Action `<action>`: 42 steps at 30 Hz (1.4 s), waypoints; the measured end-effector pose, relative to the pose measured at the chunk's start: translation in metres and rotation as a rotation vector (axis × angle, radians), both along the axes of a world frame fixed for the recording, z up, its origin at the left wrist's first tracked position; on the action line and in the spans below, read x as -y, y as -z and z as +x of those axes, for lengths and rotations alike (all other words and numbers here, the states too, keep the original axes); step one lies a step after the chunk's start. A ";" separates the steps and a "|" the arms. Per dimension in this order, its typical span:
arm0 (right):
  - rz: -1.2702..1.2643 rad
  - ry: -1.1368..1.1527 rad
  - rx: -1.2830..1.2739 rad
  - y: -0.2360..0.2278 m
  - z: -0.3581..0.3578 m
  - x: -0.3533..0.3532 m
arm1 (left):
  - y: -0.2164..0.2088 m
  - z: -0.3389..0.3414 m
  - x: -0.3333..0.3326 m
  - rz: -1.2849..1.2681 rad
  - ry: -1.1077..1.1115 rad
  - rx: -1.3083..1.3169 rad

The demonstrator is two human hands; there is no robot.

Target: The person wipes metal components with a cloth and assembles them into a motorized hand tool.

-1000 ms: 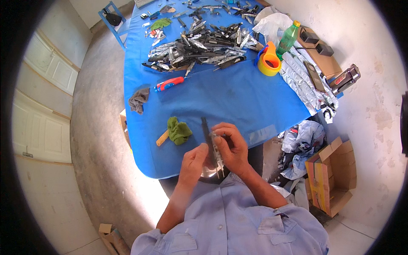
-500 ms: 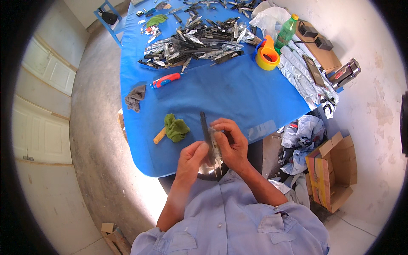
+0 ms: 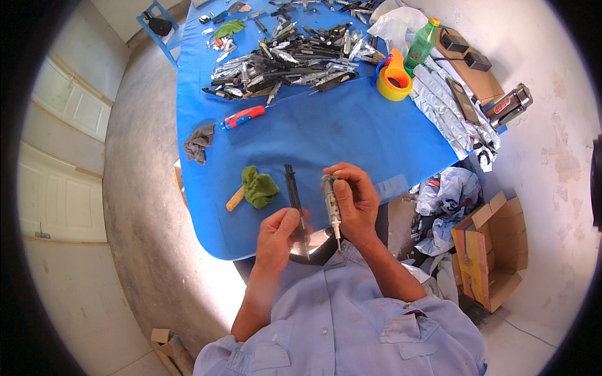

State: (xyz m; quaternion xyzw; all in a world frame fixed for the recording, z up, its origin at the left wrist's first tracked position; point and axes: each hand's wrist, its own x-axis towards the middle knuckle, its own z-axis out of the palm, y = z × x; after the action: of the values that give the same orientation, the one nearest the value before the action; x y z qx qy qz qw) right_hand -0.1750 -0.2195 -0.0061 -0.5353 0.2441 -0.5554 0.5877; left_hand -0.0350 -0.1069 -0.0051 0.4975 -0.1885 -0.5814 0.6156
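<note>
My left hand (image 3: 274, 235) pinches a long, slim black part (image 3: 291, 188) upright; a thin metal rod sticks out at its lower end. To its right, my right hand (image 3: 360, 210) grips a pale grey-and-white mechanism (image 3: 332, 203) with a thin metal pin pointing down. The two parts are apart, held over the near edge of the table's blue cloth (image 3: 370, 138). Left of them lies a crumpled green cloth (image 3: 259, 189), partly over a flat tan stick (image 3: 235, 199).
Farther back is a large pile of similar black and silver parts (image 3: 295, 66). A red-and-blue screwdriver (image 3: 244, 117) and a grey rag (image 3: 198, 144) lie at left. A yellow-orange tape roll (image 3: 395, 88), green bottle (image 3: 423, 45) and flask (image 3: 509, 106) stand right; a cardboard box (image 3: 489, 257) sits below.
My hands have moved apart. The black part and the pale mechanism, close together before, are now separated, the mechanism shifted right and the black part slightly left.
</note>
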 end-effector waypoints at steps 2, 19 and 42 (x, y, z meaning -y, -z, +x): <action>-0.069 0.009 -0.012 -0.001 0.003 -0.002 | 0.000 -0.001 0.000 -0.007 -0.010 -0.057; -0.198 0.055 -0.206 -0.006 0.009 -0.013 | 0.002 -0.006 -0.002 -0.037 0.026 -0.117; -0.023 0.092 -0.048 0.001 0.002 0.000 | 0.000 -0.008 -0.002 -0.046 0.094 -0.019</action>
State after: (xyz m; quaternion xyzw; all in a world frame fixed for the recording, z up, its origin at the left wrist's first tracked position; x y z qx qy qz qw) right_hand -0.1732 -0.2196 -0.0074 -0.5434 0.2762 -0.5714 0.5495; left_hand -0.0427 -0.1045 -0.0053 0.4682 -0.2192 -0.6098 0.6007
